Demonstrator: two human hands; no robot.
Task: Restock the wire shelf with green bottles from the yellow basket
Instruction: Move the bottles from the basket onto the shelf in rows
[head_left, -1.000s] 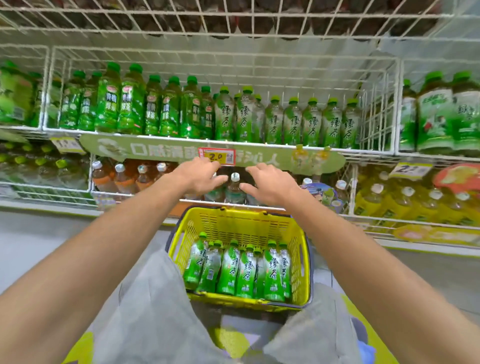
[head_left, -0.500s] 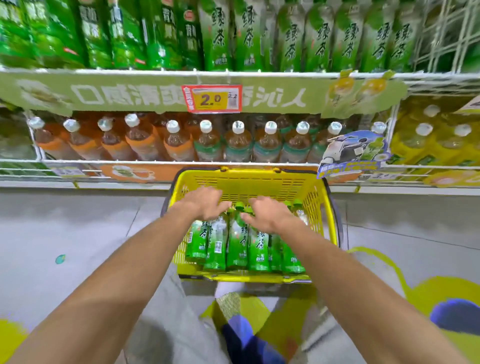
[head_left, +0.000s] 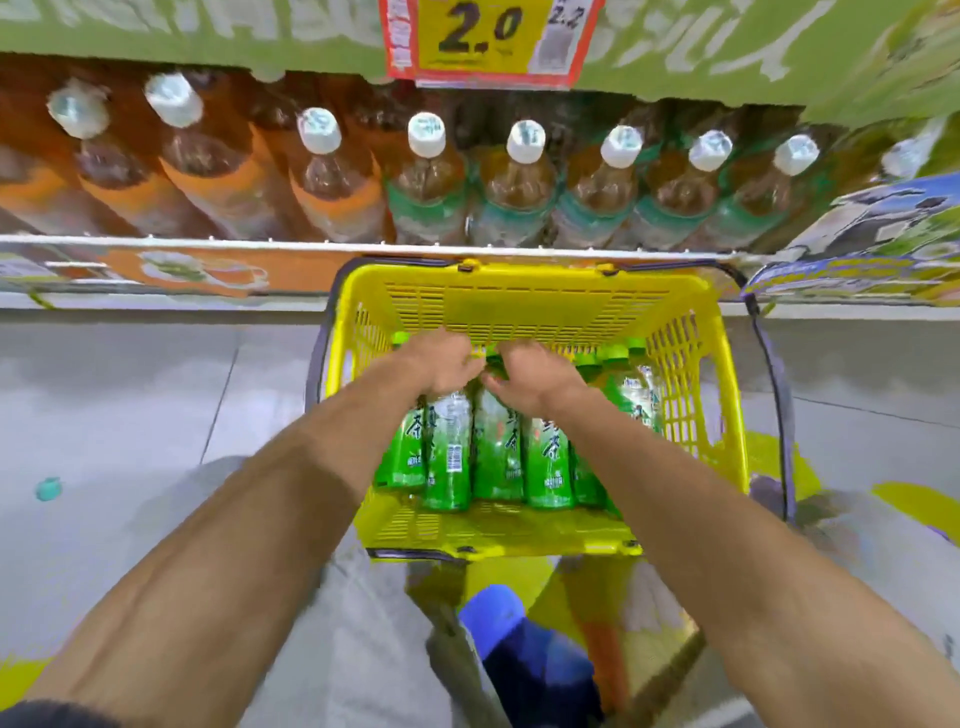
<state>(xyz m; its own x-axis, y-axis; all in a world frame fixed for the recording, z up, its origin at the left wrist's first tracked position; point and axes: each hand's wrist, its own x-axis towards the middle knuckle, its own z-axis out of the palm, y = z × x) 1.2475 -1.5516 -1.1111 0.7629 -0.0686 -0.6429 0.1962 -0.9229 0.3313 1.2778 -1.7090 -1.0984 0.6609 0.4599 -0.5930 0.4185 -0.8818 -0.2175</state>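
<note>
The yellow basket stands on the floor in front of the wire shelf. Several green bottles lie side by side in it, caps pointing toward the shelf. My left hand curls down over the neck end of the left bottles. My right hand closes around the neck of a middle bottle. The fingers of both hands hide the caps beneath them. The upper shelf with the green bottles is out of view.
Brown tea bottles with white caps fill the low shelf right behind the basket. A yellow price tag hangs above them. Black basket handles hang at the sides. Grey floor lies to the left; my knees and a blue shoe are below.
Both hands dropped from the shelf front into the basket and closed over the bottle necks. My view tilted down and drew closer to the basket.
</note>
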